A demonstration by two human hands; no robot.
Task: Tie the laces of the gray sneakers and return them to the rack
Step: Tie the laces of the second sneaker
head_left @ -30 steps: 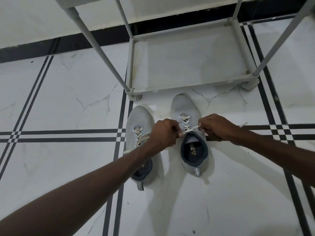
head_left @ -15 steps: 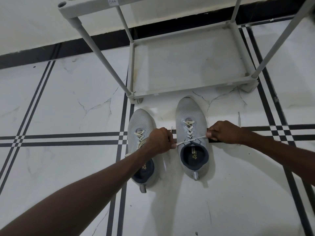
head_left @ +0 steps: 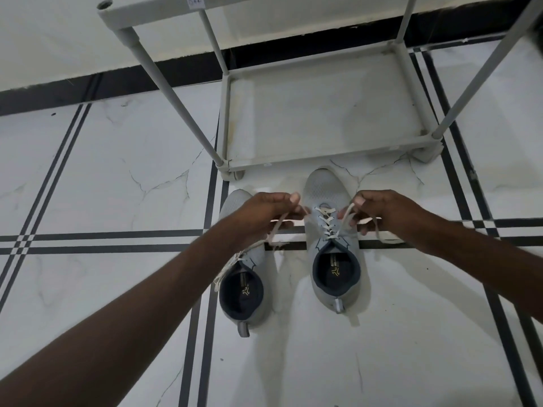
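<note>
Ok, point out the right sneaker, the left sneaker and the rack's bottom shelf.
Right sneaker [head_left: 323, 186]: head view, on its gray toe.
Left sneaker [head_left: 235, 318]: head view, on its gray heel.
Bottom shelf [head_left: 323, 113]: head view, on its bare floor.

We looked down on a white marble-patterned floor [head_left: 117, 171] crossed by paired black stripes [head_left: 88, 242], hairline cracks showing, with a black skirting band [head_left: 73, 89] running beneath a pale wall [head_left: 44, 39].

I crouch in a home entryway: marble-look floor tiles [head_left: 117, 160], a black skirting [head_left: 73, 89], a grey shoe rack [head_left: 323, 118].
</note>
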